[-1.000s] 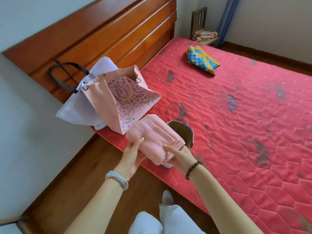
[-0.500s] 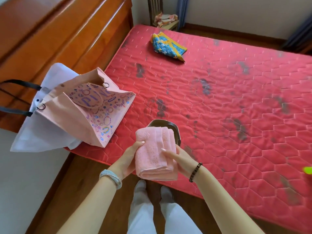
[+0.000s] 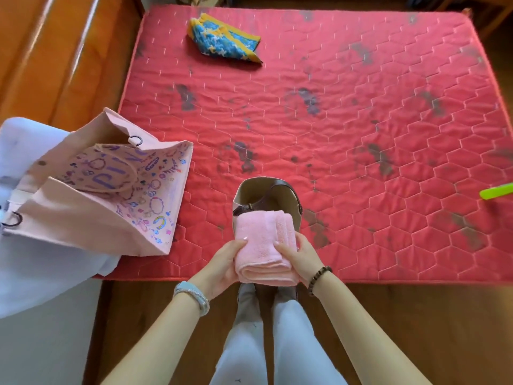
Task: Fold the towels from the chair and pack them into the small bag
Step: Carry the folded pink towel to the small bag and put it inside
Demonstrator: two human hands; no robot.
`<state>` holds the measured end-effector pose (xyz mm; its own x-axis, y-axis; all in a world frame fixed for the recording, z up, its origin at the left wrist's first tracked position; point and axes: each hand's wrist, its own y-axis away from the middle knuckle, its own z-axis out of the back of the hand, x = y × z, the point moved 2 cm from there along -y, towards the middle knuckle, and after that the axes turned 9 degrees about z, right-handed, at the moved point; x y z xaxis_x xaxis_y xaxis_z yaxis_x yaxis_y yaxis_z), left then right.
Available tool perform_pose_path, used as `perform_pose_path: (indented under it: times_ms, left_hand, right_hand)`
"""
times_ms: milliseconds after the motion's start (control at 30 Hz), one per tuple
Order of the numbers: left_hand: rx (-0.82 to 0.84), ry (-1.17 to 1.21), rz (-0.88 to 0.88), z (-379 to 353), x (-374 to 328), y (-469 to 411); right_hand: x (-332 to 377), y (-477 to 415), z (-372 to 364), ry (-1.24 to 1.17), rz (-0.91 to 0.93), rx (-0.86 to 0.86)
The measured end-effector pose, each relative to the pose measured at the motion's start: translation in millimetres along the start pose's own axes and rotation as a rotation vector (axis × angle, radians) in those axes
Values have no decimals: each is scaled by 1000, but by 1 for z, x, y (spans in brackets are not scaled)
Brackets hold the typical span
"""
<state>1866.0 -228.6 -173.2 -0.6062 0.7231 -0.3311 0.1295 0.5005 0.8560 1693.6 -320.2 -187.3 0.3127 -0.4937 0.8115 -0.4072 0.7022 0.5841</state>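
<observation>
Pink towel (image 3: 263, 245) is folded into a chunky little bundle. It's held up right at the near edge of the bed (image 3: 361, 162), just in front of the small bag (image 3: 266, 194) and covering the bag's near rim. Left hand (image 3: 222, 266) has its grip clamped on the towel's left side, thumb on top. Right hand (image 3: 299, 257) is clamped on the right side the same way.

Handling-wise it looks like terry cloth: soft, light, 0 stiffness, not slippery, not fragile. My guess is the folds flop open if you only pinch 1 corner. I'd hold across the whole stack of layers on both sides, close to the folded end, and squeeze it a bit narrower, since the bag's mouth looks barely wider than the bundle. The bag looks floppy too, so it may need 1 hand to prop it open.

The blue and yellow towel (image 3: 224, 40) lies near the far edge of the bed.
</observation>
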Motion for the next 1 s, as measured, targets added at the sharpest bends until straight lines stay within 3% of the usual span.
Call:
perform_pose_path:
  times_ms: [233, 600, 733, 1000]
  left_hand:
    - [-120, -157, -12, 1, 9, -38]
    - [-292, -447, -316, -3, -17, -111]
    - [-301, -545, -341, -4, -5, -132]
    - [-425, -385, -252, 1, 17, -141]
  right_hand:
    - [-18, -12, 6, 38, -58, -38]
    - [-46, -112, 12, 318, -24, 75]
    - [-63, -122, 18, 269, 8, 70]
    - [-62, -111, 14, 185, -20, 3]
